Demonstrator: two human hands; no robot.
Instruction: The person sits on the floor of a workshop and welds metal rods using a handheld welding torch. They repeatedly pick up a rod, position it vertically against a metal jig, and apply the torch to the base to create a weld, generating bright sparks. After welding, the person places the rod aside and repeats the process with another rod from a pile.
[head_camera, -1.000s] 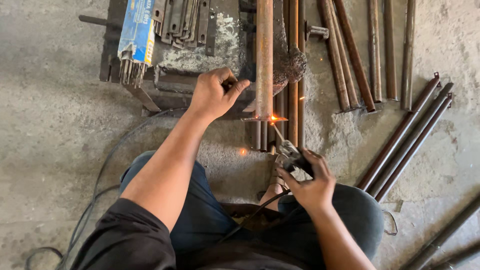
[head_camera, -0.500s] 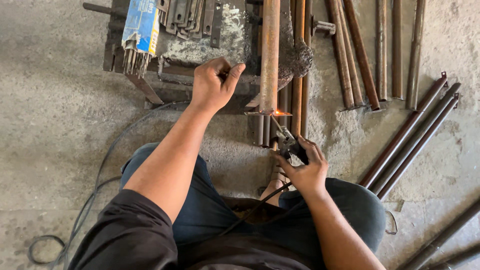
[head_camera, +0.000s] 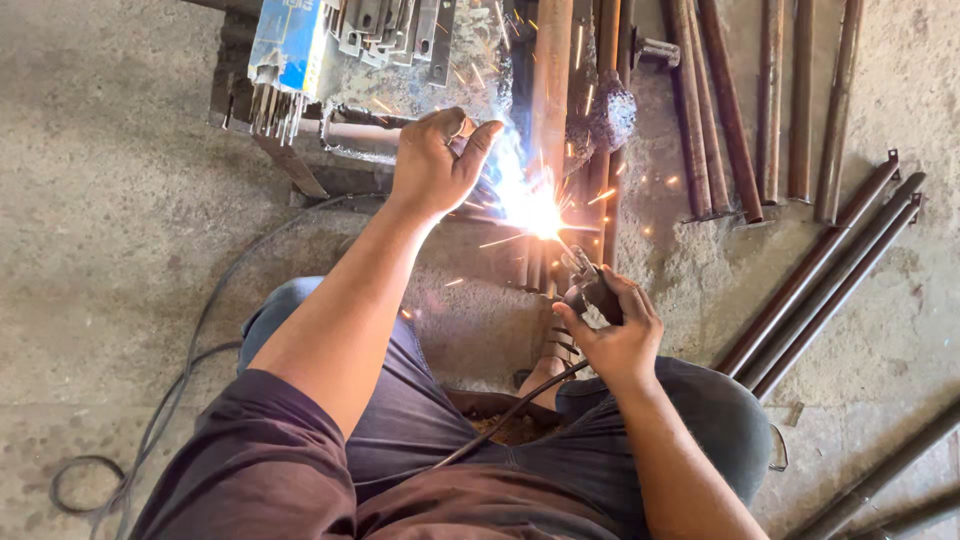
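Note:
I squat on a concrete floor. My right hand (head_camera: 612, 330) grips a dark welding electrode holder (head_camera: 588, 285) whose rod tip burns at a bright arc (head_camera: 532, 205) with sparks flying off. The arc sits at the lower end of an upright rusty pipe (head_camera: 550, 80). My left hand (head_camera: 435, 160) is raised beside the arc, fingers curled, close to the pipe's left side; whether it touches metal is hidden by the glare. A black cable (head_camera: 500, 420) runs from the holder down over my lap.
A blue box of welding rods (head_camera: 285, 55) lies on a low metal stand at top left with several flat steel pieces. Rusty pipes (head_camera: 730, 110) lie to the right, more pipes (head_camera: 820, 280) at far right. A cable (head_camera: 150, 430) loops on the floor at left.
The arc has flared up bright with sparks where before there was only a small glow. My right hand has brought the rod tip onto the pipe's end; my left hand stays beside it.

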